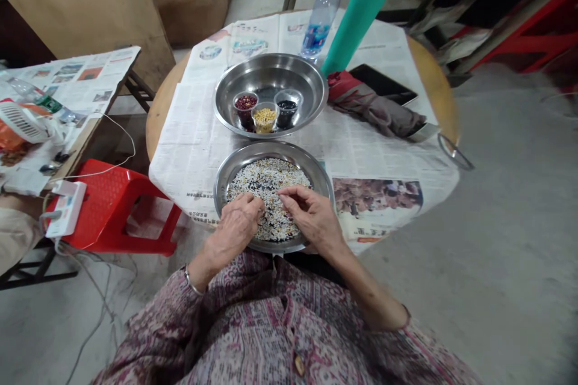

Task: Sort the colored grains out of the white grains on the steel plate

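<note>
A shallow steel dish (222, 175) at the near table edge holds mixed grains (271, 177), mostly white with yellow and dark bits. My left hand (241, 216) is over its left side, fingers curled down at the grains and tips hidden. My right hand (313, 213) is over the right side, thumb and forefinger pinched together; anything between them is too small to tell. Just beyond stands a larger steel basin (289, 66) with three clear cups: dark red beans (246, 102), yellow kernels (264, 117) and black beans (287, 105).
Newspaper (180, 126) covers the round table. Behind the basin stand a water bottle (318, 24) and a tall teal bottle (361, 18). A folded umbrella (374, 105) and a dark tablet-like slab (383, 84) lie right. Left are a red stool (108, 204) and a power strip (67, 209) with cables.
</note>
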`<state>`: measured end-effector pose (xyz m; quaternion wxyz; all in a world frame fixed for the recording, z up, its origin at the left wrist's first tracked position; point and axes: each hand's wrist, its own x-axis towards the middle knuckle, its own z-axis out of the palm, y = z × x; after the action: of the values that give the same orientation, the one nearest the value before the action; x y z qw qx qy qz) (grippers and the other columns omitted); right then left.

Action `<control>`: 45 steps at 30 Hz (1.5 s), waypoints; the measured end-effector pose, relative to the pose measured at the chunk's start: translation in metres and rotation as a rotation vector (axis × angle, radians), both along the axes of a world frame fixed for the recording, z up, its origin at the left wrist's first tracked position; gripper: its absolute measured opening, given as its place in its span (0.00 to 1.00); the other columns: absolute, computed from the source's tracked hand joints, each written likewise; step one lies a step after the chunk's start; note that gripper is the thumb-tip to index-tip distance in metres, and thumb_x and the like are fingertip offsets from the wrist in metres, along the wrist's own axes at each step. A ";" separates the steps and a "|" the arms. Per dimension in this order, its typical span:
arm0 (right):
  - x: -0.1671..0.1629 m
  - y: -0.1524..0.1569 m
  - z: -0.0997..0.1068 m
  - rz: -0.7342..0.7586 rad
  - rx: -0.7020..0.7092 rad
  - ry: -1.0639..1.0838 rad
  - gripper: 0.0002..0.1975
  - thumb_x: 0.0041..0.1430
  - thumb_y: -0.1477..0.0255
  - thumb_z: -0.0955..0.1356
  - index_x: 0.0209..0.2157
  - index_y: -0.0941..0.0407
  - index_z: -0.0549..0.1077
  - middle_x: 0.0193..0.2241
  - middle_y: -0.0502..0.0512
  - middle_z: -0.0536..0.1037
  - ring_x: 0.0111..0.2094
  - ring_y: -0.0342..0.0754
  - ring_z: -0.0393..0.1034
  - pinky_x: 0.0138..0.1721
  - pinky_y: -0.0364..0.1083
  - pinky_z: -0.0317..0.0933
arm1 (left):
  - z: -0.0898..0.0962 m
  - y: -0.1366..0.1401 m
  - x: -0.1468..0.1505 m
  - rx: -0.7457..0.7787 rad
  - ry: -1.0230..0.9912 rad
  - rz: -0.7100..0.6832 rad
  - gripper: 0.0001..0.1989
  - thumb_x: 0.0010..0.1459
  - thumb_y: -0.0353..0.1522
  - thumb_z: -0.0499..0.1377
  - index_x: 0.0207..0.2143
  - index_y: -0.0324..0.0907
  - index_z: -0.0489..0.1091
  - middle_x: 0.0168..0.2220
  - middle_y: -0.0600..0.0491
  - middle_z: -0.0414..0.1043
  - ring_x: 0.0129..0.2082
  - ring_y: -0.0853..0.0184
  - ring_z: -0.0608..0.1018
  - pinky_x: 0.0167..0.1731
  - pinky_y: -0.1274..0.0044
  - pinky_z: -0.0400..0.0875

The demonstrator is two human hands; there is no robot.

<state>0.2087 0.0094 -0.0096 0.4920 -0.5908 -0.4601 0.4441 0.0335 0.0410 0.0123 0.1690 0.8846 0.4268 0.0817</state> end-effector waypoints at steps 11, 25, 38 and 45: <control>-0.003 -0.009 0.000 -0.100 0.112 -0.189 0.10 0.61 0.63 0.67 0.35 0.53 0.77 0.30 0.52 0.78 0.27 0.46 0.68 0.31 0.45 0.61 | -0.004 0.029 0.001 0.237 0.001 0.163 0.11 0.64 0.24 0.53 0.45 0.43 0.71 0.43 0.48 0.71 0.43 0.61 0.72 0.43 0.70 0.72; -0.006 -0.012 -0.006 -0.269 0.217 -0.193 0.10 0.62 0.63 0.67 0.37 0.54 0.77 0.31 0.52 0.80 0.31 0.47 0.72 0.35 0.45 0.66 | -0.012 0.033 0.031 0.167 0.133 0.027 0.07 0.65 0.26 0.53 0.38 0.41 0.71 0.40 0.48 0.73 0.42 0.61 0.74 0.41 0.71 0.70; -0.008 -0.010 -0.008 -0.325 0.301 -0.203 0.10 0.63 0.65 0.66 0.37 0.55 0.77 0.31 0.52 0.80 0.30 0.45 0.72 0.34 0.45 0.68 | -0.002 0.027 0.022 0.184 0.048 0.059 0.14 0.64 0.24 0.52 0.50 0.43 0.70 0.46 0.49 0.72 0.47 0.62 0.72 0.48 0.71 0.69; -0.008 -0.008 -0.006 -0.312 0.332 -0.227 0.09 0.63 0.66 0.66 0.38 0.55 0.77 0.33 0.53 0.81 0.33 0.47 0.74 0.38 0.46 0.69 | -0.008 0.035 0.045 0.102 0.129 -0.052 0.12 0.66 0.25 0.49 0.42 0.40 0.72 0.42 0.46 0.72 0.44 0.59 0.72 0.45 0.69 0.69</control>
<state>0.2007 0.0009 -0.0151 0.5901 -0.6119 -0.4823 0.2117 0.0790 0.0761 0.0044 0.0980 0.9062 0.4091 0.0418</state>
